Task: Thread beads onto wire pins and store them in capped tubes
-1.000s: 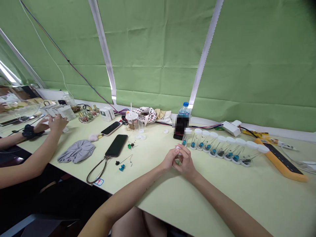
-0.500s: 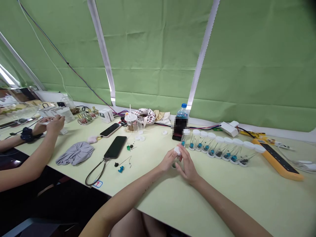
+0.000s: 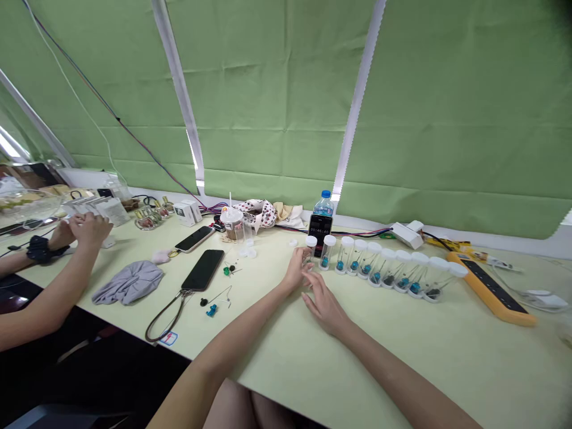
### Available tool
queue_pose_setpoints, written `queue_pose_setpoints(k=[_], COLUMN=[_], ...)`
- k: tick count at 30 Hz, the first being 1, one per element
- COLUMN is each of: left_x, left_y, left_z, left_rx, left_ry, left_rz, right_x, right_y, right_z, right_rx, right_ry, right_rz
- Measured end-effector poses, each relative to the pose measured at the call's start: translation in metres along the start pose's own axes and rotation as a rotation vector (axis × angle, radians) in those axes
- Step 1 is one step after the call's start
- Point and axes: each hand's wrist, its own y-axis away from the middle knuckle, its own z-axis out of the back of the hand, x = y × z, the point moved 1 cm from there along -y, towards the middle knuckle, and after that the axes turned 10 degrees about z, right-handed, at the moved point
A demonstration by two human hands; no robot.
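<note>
My left hand [image 3: 295, 270] has its fingers wrapped round a clear vial with a white cap [image 3: 311, 241], which stands upright. What the vial contains is mostly hidden by the fingers. Close beside it, my right hand [image 3: 327, 302] is over the table with fingers stretched out and nothing in them. To the right of the held vial is a single capped vial [image 3: 328, 250] with a blue piece at its bottom. Beyond it runs a row of several similar capped vials [image 3: 374, 265], with blue or dark pieces and thin wires inside.
Behind the vials a phone [image 3: 320, 226] showing a timer leans by a water bottle [image 3: 326, 203]. An orange power strip [image 3: 494, 292] lies at the right. Leftward are loose blue parts [image 3: 211, 310], green parts [image 3: 226, 270], a dark phone [image 3: 203, 269], grey cloth [image 3: 128, 282] and a co-worker's hands [image 3: 87, 229].
Both my hands have moved left and a little forward. The capped vial has gone from between them to beside the row, held by the left hand alone; the right hand has let go.
</note>
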Motion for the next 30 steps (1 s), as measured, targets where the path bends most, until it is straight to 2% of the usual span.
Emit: queue_pose_setpoints(k=[4, 13, 18, 22, 25, 27, 30], left_x=[0.014, 0.013, 0.009, -0.007, -0.028, -0.044, -0.062], left_y=[-0.010, -0.016, -0.001, 0.013, 0.021, 0.026, 0.034], left_z=[-0.005, -0.008, 0.005, 0.025, 0.050, 0.077, 0.132], left_rx=[-0.041, -0.101, -0.160, -0.248, -0.226, -0.176, -0.161], left_ry=[-0.039, -0.095, -0.162, -0.297, -0.442, -0.567, -0.786], left_rz=[0.056, 0.111, 0.097, 0.075, 0.066, 0.085, 0.173], right_x=[0.001, 0.000, 0.003, 0.003, 0.003, 0.003, 0.003], right_y=[0.001, 0.000, 0.000, 0.000, 0.001, 0.002, 0.002], right_z=[-0.004, -0.004, -0.003, -0.003, -0.004, -0.004, -0.004], right_rx=[0.120, 0.144, 0.156, 0.179, 0.183, 0.189, 0.199], right_ry=[0.077, 0.061, 0.041, 0.028, 0.025, 0.023, 0.032], right_rz=[0.046, -0.005, -0.001, -0.016, -0.010, -0.007, -0.006])
